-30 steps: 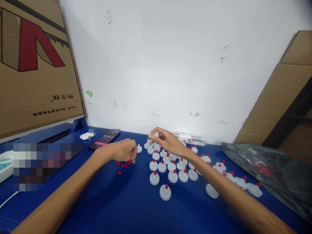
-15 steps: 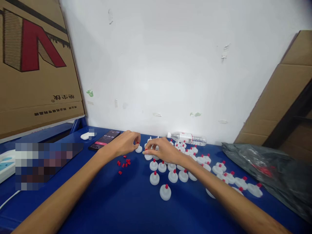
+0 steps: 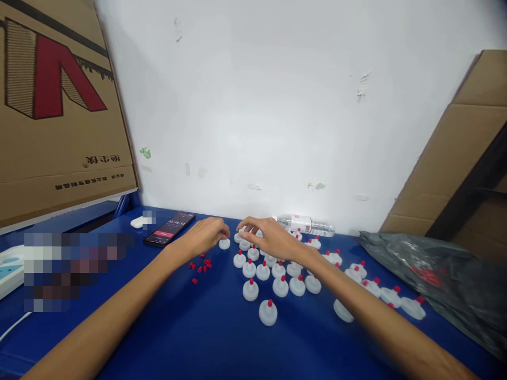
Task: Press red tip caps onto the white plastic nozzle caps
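Note:
My left hand (image 3: 209, 233) is closed in a pinch at the top of a white round cap (image 3: 224, 244); the fingers hide the cap's tip. My right hand (image 3: 266, 236) hovers over the back of the group, its fingers apart and slightly curled, with nothing visible in them. Just below it stands a white cap with a red tip (image 3: 240, 259). Several more red-tipped white caps (image 3: 268, 313) spread to the right, partly behind my right forearm. Some white caps under the right hand show no red tip. Several small red tips (image 3: 204, 268) lie loose below my left hand.
A clear plastic bottle (image 3: 317, 227) lies along the wall behind the caps. The phone (image 3: 170, 230) and a white case (image 3: 138, 222) are at the back left. A dark plastic bag (image 3: 431, 279) lies at the right, and cardboard (image 3: 447, 158) leans behind it.
My right hand has let go of a red-tipped cap, which now stands at the group's left edge, and has lifted back with its fingers opening. My left hand has barely moved.

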A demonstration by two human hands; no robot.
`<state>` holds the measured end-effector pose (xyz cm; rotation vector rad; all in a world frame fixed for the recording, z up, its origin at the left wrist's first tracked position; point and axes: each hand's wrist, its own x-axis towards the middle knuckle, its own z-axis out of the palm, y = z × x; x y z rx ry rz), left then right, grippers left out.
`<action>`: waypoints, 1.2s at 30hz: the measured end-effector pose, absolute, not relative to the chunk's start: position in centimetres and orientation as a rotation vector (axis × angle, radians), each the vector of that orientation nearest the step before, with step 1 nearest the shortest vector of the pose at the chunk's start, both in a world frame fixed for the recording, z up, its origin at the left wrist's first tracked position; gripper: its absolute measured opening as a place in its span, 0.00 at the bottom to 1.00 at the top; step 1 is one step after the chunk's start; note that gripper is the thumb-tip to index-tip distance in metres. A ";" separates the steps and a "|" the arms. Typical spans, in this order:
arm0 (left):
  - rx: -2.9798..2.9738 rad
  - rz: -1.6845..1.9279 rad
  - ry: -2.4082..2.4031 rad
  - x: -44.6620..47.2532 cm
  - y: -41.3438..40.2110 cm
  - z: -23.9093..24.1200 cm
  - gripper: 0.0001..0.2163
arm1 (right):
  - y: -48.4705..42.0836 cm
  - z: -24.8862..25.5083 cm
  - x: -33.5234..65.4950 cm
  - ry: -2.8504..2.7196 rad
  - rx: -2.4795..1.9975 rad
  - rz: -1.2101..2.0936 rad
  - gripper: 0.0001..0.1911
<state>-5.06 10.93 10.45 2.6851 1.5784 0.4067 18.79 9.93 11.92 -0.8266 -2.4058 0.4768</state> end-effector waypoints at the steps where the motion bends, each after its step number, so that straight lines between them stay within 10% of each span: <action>1: 2.678 0.418 1.566 -5.1 11.0 10.4 0.11 | 9.9 12.0 18.8 -2.397 -0.839 0.468 0.14; 18: 2.603 1.625 1.019 -1.5 7.5 12.1 0.07 | 9.1 13.5 17.7 -2.043 -0.660 1.135 0.28; 30: 2.673 1.565 0.877 -0.9 7.4 11.4 0.07 | 9.8 12.9 18.4 -2.012 -0.830 0.961 0.09; 36: 2.720 1.503 1.070 -1.2 7.3 11.6 0.08 | 9.7 13.1 18.9 -2.128 -0.798 0.925 0.18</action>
